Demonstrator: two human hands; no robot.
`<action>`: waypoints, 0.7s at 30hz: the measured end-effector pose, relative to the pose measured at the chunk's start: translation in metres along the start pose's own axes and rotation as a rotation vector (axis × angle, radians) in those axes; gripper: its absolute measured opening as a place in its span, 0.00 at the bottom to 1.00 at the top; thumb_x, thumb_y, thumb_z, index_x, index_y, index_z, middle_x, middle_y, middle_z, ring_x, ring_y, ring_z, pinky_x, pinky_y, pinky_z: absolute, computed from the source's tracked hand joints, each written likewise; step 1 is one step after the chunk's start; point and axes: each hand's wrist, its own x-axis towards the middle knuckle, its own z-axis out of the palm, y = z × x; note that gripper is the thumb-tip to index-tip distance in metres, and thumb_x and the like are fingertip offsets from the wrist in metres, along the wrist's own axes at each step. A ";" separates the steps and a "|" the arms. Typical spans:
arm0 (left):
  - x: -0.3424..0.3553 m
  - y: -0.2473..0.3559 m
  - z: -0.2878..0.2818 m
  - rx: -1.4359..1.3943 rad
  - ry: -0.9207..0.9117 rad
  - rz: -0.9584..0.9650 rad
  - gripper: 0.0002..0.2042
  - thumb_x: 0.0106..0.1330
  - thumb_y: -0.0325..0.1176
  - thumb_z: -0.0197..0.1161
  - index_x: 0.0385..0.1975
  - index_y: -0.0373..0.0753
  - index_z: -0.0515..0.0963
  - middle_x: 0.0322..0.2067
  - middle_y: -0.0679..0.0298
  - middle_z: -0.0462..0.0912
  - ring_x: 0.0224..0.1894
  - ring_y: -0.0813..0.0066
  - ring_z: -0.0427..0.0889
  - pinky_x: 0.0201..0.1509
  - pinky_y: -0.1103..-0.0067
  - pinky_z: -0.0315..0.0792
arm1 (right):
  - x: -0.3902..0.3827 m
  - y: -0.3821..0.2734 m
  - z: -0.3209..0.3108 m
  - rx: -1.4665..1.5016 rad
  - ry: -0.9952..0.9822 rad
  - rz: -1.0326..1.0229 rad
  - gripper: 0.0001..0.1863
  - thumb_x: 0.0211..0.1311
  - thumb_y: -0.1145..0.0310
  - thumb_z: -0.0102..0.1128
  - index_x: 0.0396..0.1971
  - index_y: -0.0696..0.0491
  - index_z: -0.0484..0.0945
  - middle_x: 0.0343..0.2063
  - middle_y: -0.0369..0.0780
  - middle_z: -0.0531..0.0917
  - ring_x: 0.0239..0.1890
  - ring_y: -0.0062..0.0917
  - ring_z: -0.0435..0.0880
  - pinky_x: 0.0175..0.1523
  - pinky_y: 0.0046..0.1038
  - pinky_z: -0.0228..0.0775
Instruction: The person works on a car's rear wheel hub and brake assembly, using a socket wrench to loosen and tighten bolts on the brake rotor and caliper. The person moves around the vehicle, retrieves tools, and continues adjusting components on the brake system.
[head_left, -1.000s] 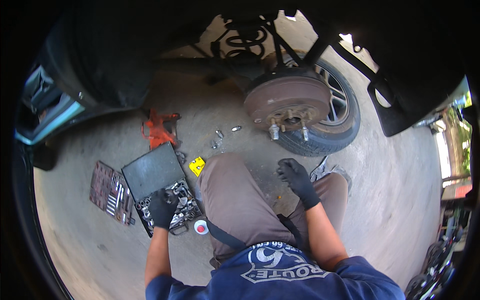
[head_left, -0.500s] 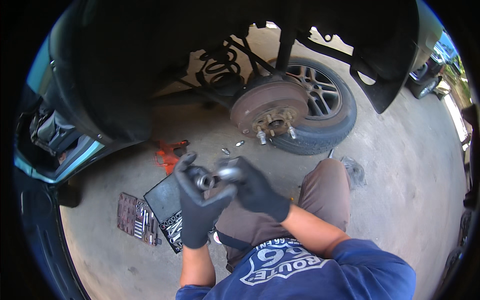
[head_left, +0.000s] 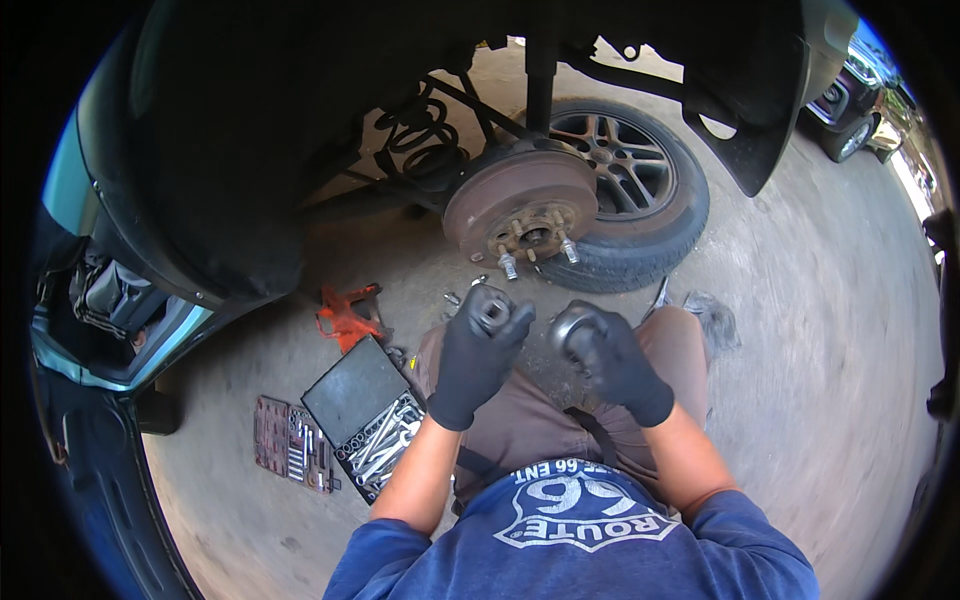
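Both my hands wear dark gloves and are raised apart in front of the brake drum. My left hand [head_left: 474, 358] is closed around a round metal piece with a hole in its middle [head_left: 494, 314]; its exact kind does not show. In my right hand [head_left: 618, 370] is a shiny, curved metal ring-like piece [head_left: 572, 334], partly covered by the fingers. Ahead of them, the rusty brake drum [head_left: 505, 200] carries shiny lug nuts on two of its studs, one lug nut [head_left: 509, 265] at the left and another [head_left: 570, 249] at the right.
A wheel [head_left: 650, 245] lies flat behind the drum. Left on the floor are an orange-red tool [head_left: 350, 315], an open case of wrenches [head_left: 350, 390] and a smaller socket set [head_left: 290, 440]. Crumpled plastic [head_left: 712, 318] lies right of my knee. The vehicle body [head_left: 200, 150] overhangs.
My hands have drawn apart and shifted right, each keeping its metal piece. The view has also shifted slightly.
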 end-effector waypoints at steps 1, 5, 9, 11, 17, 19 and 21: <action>-0.002 0.002 -0.002 0.368 0.054 0.260 0.11 0.65 0.39 0.69 0.31 0.40 0.75 0.23 0.60 0.81 0.28 0.58 0.84 0.32 0.68 0.73 | -0.002 -0.001 -0.005 -0.017 -0.007 -0.034 0.13 0.67 0.65 0.57 0.42 0.60 0.76 0.33 0.41 0.81 0.36 0.19 0.79 0.41 0.26 0.72; 0.002 0.006 -0.005 0.572 -0.150 0.506 0.12 0.60 0.36 0.69 0.38 0.40 0.76 0.28 0.54 0.81 0.31 0.51 0.82 0.35 0.65 0.73 | -0.010 -0.004 -0.012 -0.001 -0.010 0.074 0.16 0.74 0.63 0.51 0.47 0.60 0.78 0.36 0.39 0.83 0.37 0.19 0.78 0.45 0.25 0.72; 0.008 0.013 -0.005 0.666 -0.290 0.581 0.16 0.56 0.34 0.69 0.43 0.40 0.76 0.31 0.53 0.82 0.37 0.50 0.83 0.39 0.63 0.74 | -0.011 0.001 -0.013 0.047 0.013 0.268 0.17 0.74 0.62 0.52 0.48 0.59 0.79 0.36 0.39 0.85 0.38 0.21 0.79 0.46 0.27 0.72; 0.009 0.018 -0.009 0.588 -0.470 0.546 0.17 0.55 0.34 0.69 0.44 0.41 0.75 0.33 0.53 0.83 0.38 0.50 0.83 0.40 0.63 0.74 | -0.008 0.006 -0.022 -0.081 -0.198 0.194 0.17 0.73 0.61 0.53 0.48 0.59 0.79 0.37 0.40 0.85 0.38 0.23 0.80 0.46 0.28 0.73; 0.007 0.021 -0.007 0.356 -0.728 0.292 0.17 0.54 0.36 0.70 0.43 0.42 0.76 0.34 0.54 0.84 0.35 0.52 0.85 0.38 0.64 0.76 | -0.003 0.014 -0.035 -0.400 -0.259 0.253 0.16 0.73 0.61 0.52 0.51 0.57 0.76 0.33 0.40 0.82 0.32 0.21 0.81 0.38 0.26 0.73; 0.008 0.012 0.007 0.561 -0.346 0.437 0.14 0.54 0.37 0.72 0.38 0.43 0.78 0.29 0.56 0.84 0.32 0.53 0.85 0.34 0.66 0.75 | -0.008 0.013 -0.019 -0.236 0.004 0.418 0.17 0.75 0.60 0.51 0.53 0.56 0.73 0.33 0.38 0.81 0.31 0.17 0.80 0.35 0.22 0.73; 0.011 0.000 0.020 0.606 -0.091 0.486 0.14 0.53 0.37 0.73 0.37 0.43 0.78 0.29 0.56 0.84 0.32 0.53 0.85 0.35 0.65 0.76 | -0.016 0.013 0.004 0.247 0.273 0.568 0.17 0.76 0.58 0.51 0.54 0.55 0.71 0.34 0.36 0.79 0.30 0.16 0.79 0.33 0.21 0.72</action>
